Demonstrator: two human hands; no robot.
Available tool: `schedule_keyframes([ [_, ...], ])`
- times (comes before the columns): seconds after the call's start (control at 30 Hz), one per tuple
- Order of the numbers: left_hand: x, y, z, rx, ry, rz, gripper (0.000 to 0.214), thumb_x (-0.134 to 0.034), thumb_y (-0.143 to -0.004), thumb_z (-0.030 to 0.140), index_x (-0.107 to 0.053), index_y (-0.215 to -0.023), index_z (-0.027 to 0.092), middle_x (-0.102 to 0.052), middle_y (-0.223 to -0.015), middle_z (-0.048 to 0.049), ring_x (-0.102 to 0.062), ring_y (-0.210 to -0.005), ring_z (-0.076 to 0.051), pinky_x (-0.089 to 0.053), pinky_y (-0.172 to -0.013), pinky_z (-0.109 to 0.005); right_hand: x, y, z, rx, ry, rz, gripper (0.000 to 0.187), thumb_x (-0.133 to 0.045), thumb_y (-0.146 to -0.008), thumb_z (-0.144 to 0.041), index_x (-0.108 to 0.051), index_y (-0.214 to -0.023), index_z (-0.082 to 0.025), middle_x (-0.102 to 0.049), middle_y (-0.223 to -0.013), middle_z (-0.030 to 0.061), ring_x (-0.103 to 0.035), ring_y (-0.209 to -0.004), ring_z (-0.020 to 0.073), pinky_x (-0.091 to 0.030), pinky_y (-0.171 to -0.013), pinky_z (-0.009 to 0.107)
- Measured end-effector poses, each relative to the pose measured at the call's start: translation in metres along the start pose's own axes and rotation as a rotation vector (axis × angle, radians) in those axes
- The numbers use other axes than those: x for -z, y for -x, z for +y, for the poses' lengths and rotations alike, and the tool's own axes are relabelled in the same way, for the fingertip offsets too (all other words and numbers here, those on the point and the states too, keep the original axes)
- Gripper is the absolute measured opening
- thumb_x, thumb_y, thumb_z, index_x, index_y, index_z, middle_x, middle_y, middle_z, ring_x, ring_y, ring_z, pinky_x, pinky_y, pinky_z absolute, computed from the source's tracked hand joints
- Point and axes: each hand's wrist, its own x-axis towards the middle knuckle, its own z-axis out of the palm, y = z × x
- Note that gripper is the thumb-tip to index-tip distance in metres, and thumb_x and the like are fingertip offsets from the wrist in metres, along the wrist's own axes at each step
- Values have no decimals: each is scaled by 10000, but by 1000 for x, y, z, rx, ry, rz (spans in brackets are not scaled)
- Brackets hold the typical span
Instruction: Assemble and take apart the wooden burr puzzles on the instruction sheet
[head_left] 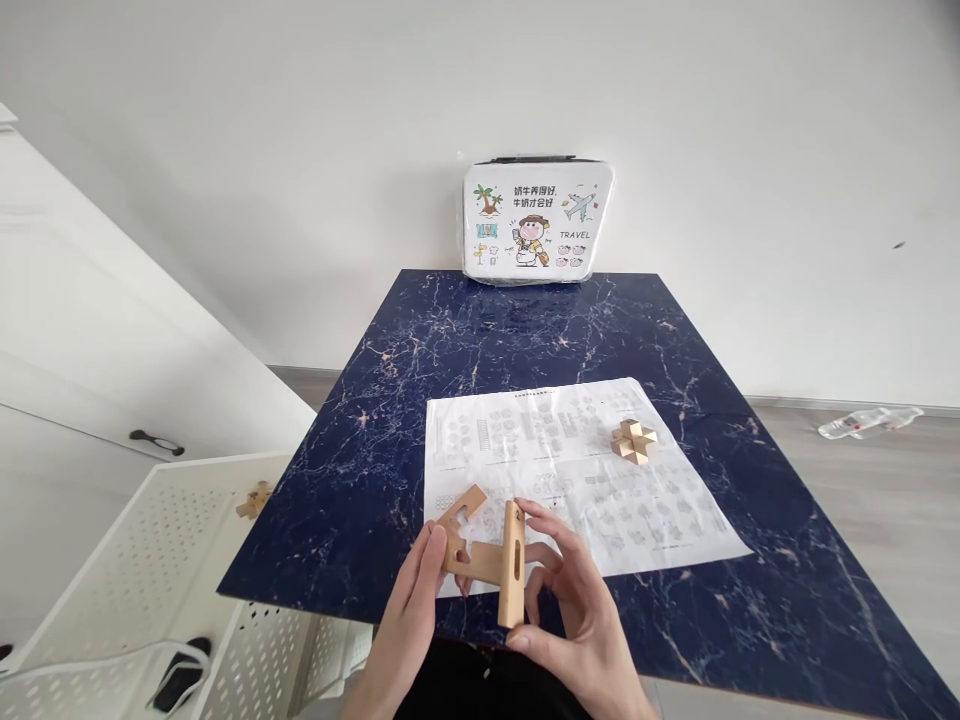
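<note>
My left hand [418,580] grips notched wooden puzzle pieces [463,512] near the table's front edge. One of these pieces slants up to the right, and another lies across toward my right hand [574,590]. Between the thumb and fingers of that right hand stands a slotted wooden puzzle piece [513,565], its long slot facing me. The crosswise piece meets its left side; how far they interlock is hidden. Underneath is a white instruction sheet [555,470] printed with small drawings. An assembled wooden burr puzzle [634,441] sits on the sheet's right part.
A white cartoon-printed case [536,220] leans on the wall at the back of the dark blue marbled table [495,330]. Left of the table, a white perforated rack [135,530] holds another wooden puzzle [253,500], a black object and a white cable. A clear plastic bottle [870,421] lies on the floor.
</note>
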Motion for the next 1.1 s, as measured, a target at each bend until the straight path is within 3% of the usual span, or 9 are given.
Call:
schedule_keyframes([
  [0.2,-10,1,11,42,-34,-58,535,-648,-985,698,-770,-1139,200,-728,-928,-41,-669,-898,-230,-558,-888,-332,0,5,10,4,40,-32,751,-826,-903,-614,-502,-1544,-393,-466,-1669,145,-753,-928,286,-621,-552,357],
  [0.37,-10,0,10,85,99,-90,503,-721,-937,690,-753,-924,189,-626,-787,-12,-578,-747,-185,-525,-731,-294,1,5,12,31,90,-42,771,-793,-910,-660,-478,-1553,-377,-461,-1671,168,-768,-863,262,-634,-529,343],
  [0.5,-8,0,8,152,180,-111,484,-779,-905,660,-786,-1020,189,-669,-855,-34,-583,-775,-189,-519,-735,-298,-2,2,5,28,74,-74,746,-822,-899,-630,-510,-1532,-386,-508,-1635,155,-777,-929,292,-634,-526,338],
  [0.67,-7,1,1,157,158,-98,513,-740,-931,675,-799,-1108,196,-706,-910,-55,-612,-803,-203,-522,-755,-308,-4,-1,-2,9,25,-84,705,-868,-896,-532,-546,-1509,-398,-521,-1622,135,-758,-889,261,-634,-538,336],
  [0.9,-6,-2,-3,126,151,-108,495,-737,-930,674,-769,-1030,189,-650,-829,-30,-616,-769,-195,-553,-779,-324,1,-1,2,16,184,-106,788,-902,-881,-468,-493,-1552,-414,-551,-1612,131,-747,-779,208,-660,-570,334],
  [1.1,-6,-4,-1,104,119,-117,504,-730,-917,704,-687,-910,202,-602,-776,-4,-606,-740,-191,-573,-778,-339,2,3,8,25,278,-123,747,-848,-930,-388,-477,-1578,-414,-526,-1642,130,-785,-820,220,-699,-605,348],
])
